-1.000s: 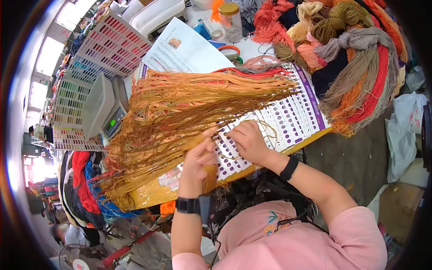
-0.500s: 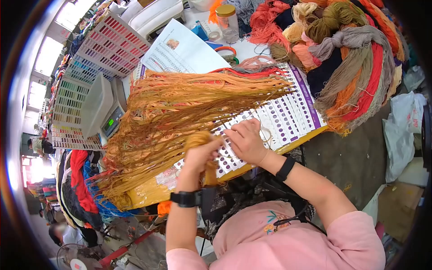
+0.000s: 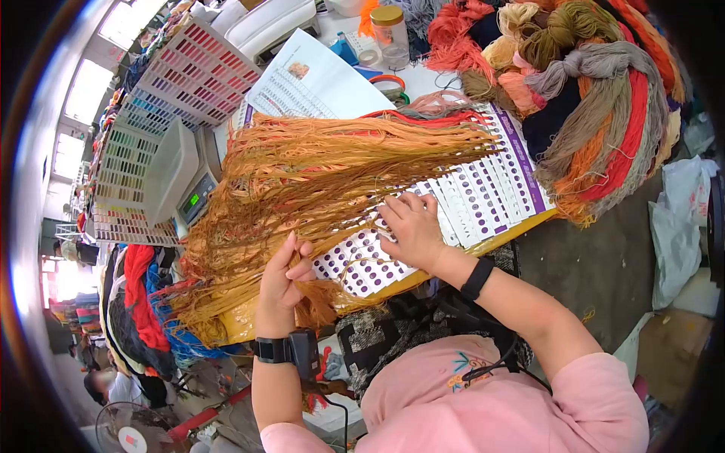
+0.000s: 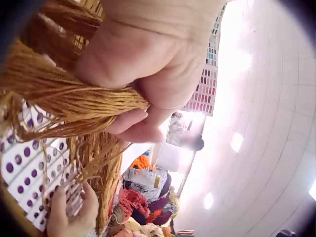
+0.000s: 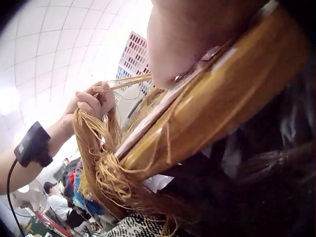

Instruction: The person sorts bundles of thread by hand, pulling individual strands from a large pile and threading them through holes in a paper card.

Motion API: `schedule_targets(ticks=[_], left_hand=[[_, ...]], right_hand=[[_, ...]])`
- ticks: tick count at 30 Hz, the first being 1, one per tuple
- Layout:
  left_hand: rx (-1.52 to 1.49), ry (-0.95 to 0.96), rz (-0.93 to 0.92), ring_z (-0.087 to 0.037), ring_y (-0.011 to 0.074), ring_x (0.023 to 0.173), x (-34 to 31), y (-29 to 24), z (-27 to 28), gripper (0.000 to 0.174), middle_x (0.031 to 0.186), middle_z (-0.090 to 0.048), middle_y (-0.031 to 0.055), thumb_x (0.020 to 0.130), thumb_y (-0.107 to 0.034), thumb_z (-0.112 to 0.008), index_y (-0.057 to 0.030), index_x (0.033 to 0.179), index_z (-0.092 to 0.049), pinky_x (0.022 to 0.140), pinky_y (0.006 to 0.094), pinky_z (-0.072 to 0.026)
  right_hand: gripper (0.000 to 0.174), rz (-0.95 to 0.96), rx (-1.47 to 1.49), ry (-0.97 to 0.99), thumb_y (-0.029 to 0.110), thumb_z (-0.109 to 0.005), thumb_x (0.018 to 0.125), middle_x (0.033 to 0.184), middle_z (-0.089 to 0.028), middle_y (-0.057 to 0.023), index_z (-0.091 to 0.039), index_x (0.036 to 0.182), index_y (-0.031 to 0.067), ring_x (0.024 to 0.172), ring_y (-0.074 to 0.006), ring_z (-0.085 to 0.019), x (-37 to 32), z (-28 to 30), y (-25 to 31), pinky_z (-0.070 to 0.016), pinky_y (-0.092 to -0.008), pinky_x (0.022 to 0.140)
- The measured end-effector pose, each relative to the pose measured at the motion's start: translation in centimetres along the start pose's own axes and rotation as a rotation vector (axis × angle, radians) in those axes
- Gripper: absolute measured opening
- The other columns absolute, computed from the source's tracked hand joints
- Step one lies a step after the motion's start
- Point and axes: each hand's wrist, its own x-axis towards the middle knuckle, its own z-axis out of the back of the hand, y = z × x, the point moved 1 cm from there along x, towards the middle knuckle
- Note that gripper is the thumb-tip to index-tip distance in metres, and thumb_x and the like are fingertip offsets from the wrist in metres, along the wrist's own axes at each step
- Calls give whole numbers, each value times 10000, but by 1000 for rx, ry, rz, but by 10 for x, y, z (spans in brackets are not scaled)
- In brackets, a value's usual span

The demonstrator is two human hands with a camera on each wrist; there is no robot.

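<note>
My left hand (image 3: 285, 278) grips a golden-brown thread skein (image 4: 84, 106) in front of the board's left part, its loose end (image 3: 321, 302) hanging below the fingers. My right hand (image 3: 411, 232) is over the white cards with purple dots (image 3: 472, 200), thumb and fingers pinching thread strands in the left wrist view. Thin strands (image 5: 131, 80) stretch between both hands in the right wrist view. Rows of orange to brown threads (image 3: 340, 140) hang from the cards and spread leftward across the board. The right fingertips are partly hidden by the palm in the right wrist view.
A yellow-wrapped board edge (image 3: 498, 238) runs along the front. Behind the threads lie a printed sheet (image 3: 321, 83) and a clear jar (image 3: 391, 38). A scale (image 3: 198, 192) and colour chart (image 3: 189, 72) stand left. Bundled skeins (image 3: 596, 113) pile at the right.
My left hand has moved left and down from close beside the right hand, drawing the skein with it. The right hand stays over the cards, its fingers shifted slightly.
</note>
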Motion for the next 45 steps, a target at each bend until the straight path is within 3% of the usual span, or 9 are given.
schedule_targets(ticks=[5, 14, 19, 23, 24, 26, 31, 36, 45], left_hand=[[-178, 278, -21, -321, 17, 403, -1, -18, 2, 239, 519, -329, -61, 893, -234, -374, -49, 807, -499, 395, 186, -279], [-286, 17, -385, -310, 27, 418, -78, -106, 91, 201, 516, -302, -55, 893, -177, -362, -70, 733, -422, 403, 173, -262], [580, -768, -814, -474, 79, 577, -156, -152, 164, 167, 797, -520, 37, 872, -162, -398, -32, 928, -486, 511, 224, -414], [201, -334, -593, -538, 130, 745, -172, -106, 143, 286, 1014, -536, 127, 831, -192, -438, 24, 1014, -475, 629, 255, -476], [181, -641, -612, -544, 121, 716, -148, -64, 99, 233, 1007, -544, 126, 833, -184, -452, 0, 968, -502, 557, 248, -468], [-184, 27, -179, -541, 179, 819, -127, -4, 83, 313, 1050, -516, 140, 850, -224, -441, 4, 1065, -455, 639, 282, -466], [43, -68, -260, -487, 214, 987, -87, 75, -18, 430, 1110, -479, 149, 880, -326, -358, 9, 1147, -401, 798, 365, -424], [-5, 84, -175, -464, 202, 1019, -73, 98, -33, 498, 1141, -451, 138, 897, -355, -269, 34, 1197, -349, 842, 336, -393], [-71, 140, -187, -486, 174, 970, -90, 102, -21, 530, 1098, -471, 119, 896, -368, -255, 59, 1201, -332, 804, 317, -428]], right_hand=[[445, -32, -24, 142, 323, -588, 638, 1060, -482, -71, -526, 975, 39, 971, -236, -402, 11, 10, 4, -240, -418, 835], [504, 27, -49, 78, 352, -579, 674, 1092, -467, -77, -491, 1046, 23, 956, -224, -398, 5, 5, 1, -237, -419, 848], [487, 39, -39, 59, 358, -580, 682, 1090, -464, -78, -499, 1044, 43, 966, -236, -393, 5, 5, 0, -239, -417, 853], [427, 57, -25, 9, 337, -596, 666, 1051, -466, -71, -515, 986, 65, 975, -241, -393, 4, 6, -1, -239, -411, 849], [414, 49, 22, -1, 331, -588, 674, 1049, -464, -72, -517, 988, 71, 980, -238, -390, 3, 6, -2, -230, -415, 852], [387, 49, 112, -17, 317, -573, 689, 1044, -461, -72, -521, 993, 83, 989, -231, -384, 1, 3, -6, -212, -425, 857], [54, -34, 591, -157, 64, -598, 661, 744, -525, -66, -565, 695, 37, 672, -209, -506, -12, 35, 11, -392, -286, 583], [116, -593, 1371, 512, 104, -566, 762, 660, -556, -13, -579, 764, -11, 550, -59, -504, -32, 75, 86, -389, -187, 486], [131, -626, 1549, 526, 76, -507, 782, 594, -558, -41, -574, 762, -34, 482, -56, -497, -41, 66, 94, -378, -159, 432]])
